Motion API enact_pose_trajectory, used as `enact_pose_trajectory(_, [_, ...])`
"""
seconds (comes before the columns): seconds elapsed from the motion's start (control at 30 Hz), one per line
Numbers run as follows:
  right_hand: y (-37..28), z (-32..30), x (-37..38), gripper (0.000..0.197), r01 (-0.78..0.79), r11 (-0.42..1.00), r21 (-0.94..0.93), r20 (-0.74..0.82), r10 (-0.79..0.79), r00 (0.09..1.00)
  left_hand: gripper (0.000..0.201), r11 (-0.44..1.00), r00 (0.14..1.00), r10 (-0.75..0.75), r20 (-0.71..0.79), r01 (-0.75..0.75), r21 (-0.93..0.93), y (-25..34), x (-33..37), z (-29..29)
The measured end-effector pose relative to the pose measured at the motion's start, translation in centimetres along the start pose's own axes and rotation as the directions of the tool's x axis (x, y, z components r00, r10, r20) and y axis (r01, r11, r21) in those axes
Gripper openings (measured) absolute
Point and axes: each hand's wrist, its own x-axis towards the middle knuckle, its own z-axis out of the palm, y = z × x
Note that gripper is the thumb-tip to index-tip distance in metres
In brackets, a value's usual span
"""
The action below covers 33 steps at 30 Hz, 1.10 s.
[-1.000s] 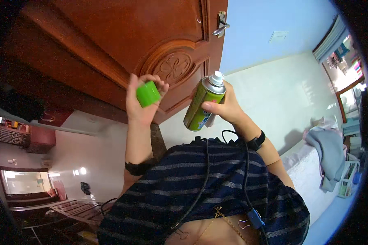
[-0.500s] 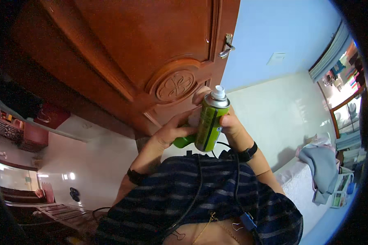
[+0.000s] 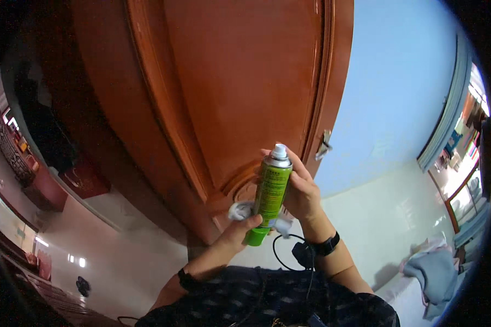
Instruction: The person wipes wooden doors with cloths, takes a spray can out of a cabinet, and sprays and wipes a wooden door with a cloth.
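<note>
A green spray can (image 3: 273, 191) with a bare white nozzle stands nearly upright, leaning a little to the right, in front of the door. My right hand (image 3: 304, 192) is closed round its upper part from behind, with the thumb along the right side. My left hand (image 3: 237, 233) is closed at the can's lower end, its thumb against the can's bottom edge. A green cap (image 3: 257, 236) shows just below the can, in the left hand. Crumpled white cloth or tissue (image 3: 242, 211) sticks out on both sides behind the can; most left-hand fingers are hidden.
A brown carved door (image 3: 245, 82) with a metal handle (image 3: 324, 146) stands close ahead. The wall to the right is blue (image 3: 398, 98). At lower right, grey fabric (image 3: 431, 272) lies on a white-covered surface. A black cable (image 3: 275, 253) hangs near my right wrist.
The view has tilted up, showing more of the door. The can has turned to show another side of its label. The cap is now below the can, and white cloth has come into sight.
</note>
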Motion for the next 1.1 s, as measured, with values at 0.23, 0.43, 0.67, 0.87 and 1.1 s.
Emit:
enact_pose_trajectory(0.23, [0.1,4.4,4.4,0.09,0.383,0.446,-0.809,0.142,-0.483,0.864,0.055,0.703,0.869,0.429,-0.247,-0.149,0.696,5.8,1.2,3.5])
enact_pose_trajectory(0.43, [-3.0,7.3,9.2,0.077,0.492,0.439,-0.752,0.158,-0.604,0.781,0.057,0.521,0.819,0.573,0.034,-0.397,0.756,8.9,0.5,3.6])
enact_pose_trajectory(0.67, [-8.2,7.7,11.2,0.081,0.503,0.709,-0.494,0.195,-0.474,0.859,0.036,0.613,0.77,0.61,-0.187,-0.309,0.727,9.5,-5.8,-0.3])
enact_pose_trajectory(0.87, [-7.9,6.2,13.8,0.085,0.394,0.908,-0.14,0.39,-0.315,0.865,0.042,0.595,0.476,0.776,-0.413,-0.335,0.731,9.1,-10.6,-4.3])
enact_pose_trajectory(1.1, [-7.8,6.2,15.6,0.079,0.27,0.962,0.03,0.478,-0.251,0.841,0.037,0.571,0.309,0.817,-0.487,-0.318,0.756,6.6,-12.9,-1.5])
